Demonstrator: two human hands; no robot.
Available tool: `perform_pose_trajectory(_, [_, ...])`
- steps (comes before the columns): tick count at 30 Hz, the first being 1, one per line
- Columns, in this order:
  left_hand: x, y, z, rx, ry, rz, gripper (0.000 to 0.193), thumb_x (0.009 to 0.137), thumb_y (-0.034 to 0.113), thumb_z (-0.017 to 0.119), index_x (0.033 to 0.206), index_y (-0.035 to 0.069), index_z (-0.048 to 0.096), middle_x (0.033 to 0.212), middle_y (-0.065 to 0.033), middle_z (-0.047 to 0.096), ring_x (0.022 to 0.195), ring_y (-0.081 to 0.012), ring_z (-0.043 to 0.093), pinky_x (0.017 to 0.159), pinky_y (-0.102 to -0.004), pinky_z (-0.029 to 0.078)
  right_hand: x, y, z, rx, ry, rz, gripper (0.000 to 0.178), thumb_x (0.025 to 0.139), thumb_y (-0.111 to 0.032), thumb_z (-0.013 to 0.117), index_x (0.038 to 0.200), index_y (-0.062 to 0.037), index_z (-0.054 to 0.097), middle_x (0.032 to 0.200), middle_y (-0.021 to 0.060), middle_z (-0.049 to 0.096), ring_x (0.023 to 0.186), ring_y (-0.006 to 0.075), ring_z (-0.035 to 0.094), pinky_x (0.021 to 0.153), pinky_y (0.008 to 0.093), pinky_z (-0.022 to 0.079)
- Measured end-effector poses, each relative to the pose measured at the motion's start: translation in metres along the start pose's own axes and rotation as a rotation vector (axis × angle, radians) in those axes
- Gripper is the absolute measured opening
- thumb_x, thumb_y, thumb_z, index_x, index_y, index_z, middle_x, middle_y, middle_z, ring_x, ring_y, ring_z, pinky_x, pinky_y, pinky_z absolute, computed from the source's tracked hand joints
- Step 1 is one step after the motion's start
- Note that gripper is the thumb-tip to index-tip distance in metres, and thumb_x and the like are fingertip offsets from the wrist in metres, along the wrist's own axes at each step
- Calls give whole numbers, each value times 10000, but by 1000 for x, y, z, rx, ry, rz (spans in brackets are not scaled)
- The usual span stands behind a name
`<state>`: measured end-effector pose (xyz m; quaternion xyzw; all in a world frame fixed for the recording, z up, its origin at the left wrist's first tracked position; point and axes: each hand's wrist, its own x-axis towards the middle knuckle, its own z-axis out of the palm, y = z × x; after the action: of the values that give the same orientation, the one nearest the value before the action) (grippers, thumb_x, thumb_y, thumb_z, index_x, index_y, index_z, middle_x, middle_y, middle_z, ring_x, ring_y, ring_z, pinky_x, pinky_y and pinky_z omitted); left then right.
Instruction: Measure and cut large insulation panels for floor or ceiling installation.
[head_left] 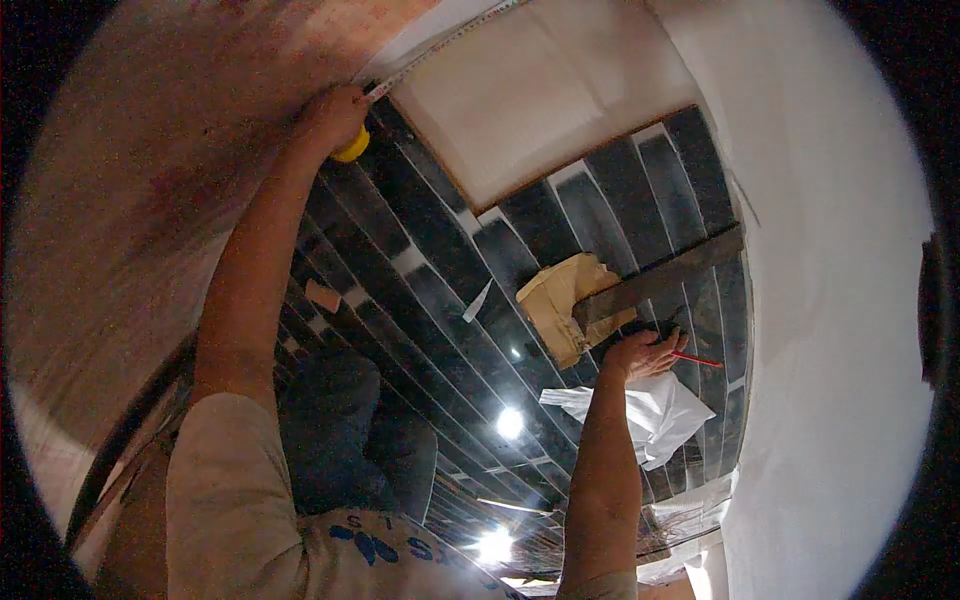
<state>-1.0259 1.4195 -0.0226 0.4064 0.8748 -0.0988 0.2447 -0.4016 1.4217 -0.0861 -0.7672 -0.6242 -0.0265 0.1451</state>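
Tape measure (pixel 354 147) in left hand (pixel 337 118), cardboard (pixel 546 305) farther right.

Dark striped floor (pixel 395 300), white wall (pixel 830 250) at 3 o'clock, brownish wall (pixel 130 210) at 10 o'clock, bright glare (pixel 510 423) at 6 o'clock

Left hand (pixel 335 115) raised at upper left, gripping yellow tape measure (pixel 353 147). Pale tape blade (pixel 430 55) runs out up and right, along edge of large cream panel (pixel 540 90). Panel lies over dark striped surface (pixel 375 210). Right hand (pixel 645 355) lower right, fingers bent, red stick (pixel 700 359) jutting rightward from them. Just above that hand: torn brown cardboard (pixel 550 300), end of dark plank (pixel 670 270) overlapping it. Crumpled white sheet (pixel 665 415) just below hand. White wall (pixel 820 200) at right.
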Motion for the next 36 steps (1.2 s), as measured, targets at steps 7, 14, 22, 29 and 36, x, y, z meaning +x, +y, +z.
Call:
perform_pose_trajectory(7, [-13,12,-2,-122,34,53,345,1031,304,546,1074,15,730,1142,-246,704,1046,-417,677,934,-515,517,1,8,-5,-82,12,-9,464,1059,-384,408,1380,-97,580,1503,135,540,1400,395,475,1167,638,293])
perform_pose_trajectory(14, [2,-23,18,-46,68,133,335,1037,300,549,1058,9,716,1106,-254,689,1031,-450,657,909,-521,508,-4,5,-3,26,39,28,464,1039,-401,431,1411,-160,570,1538,116,517,1417,391,451,1177,637,267])
perform_pose_trajectory(22, [14,-37,16,-159,61,212,357,1042,309,549,1064,-14,699,1056,-277,693,1009,-449,672,885,-504,521,-2,-10,-10,71,38,81,528,943,-248,544,1459,-138,537,1552,129,494,1429,422,416,1216,594,245])
perform_pose_trajectory(29, [19,-31,71,-540,91,303,353,1038,290,541,978,-10,717,975,-229,719,922,-368,692,839,-485,520,2,15,-49,42,-238,73,639,934,-262,610,1534,-123,440,1618,161,388,1456,386,395,1221,546,259])
perform_pose_trajectory(36, [-21,-83,62,-1014,55,406,330,1050,306,536,933,29,670,850,-109,663,789,-242,638,738,-394,522,-187,9,-216,342,-229,-30,652,897,-117,656,1510,-65,439,1536,218,478,1364,457,482,1128,519,402])
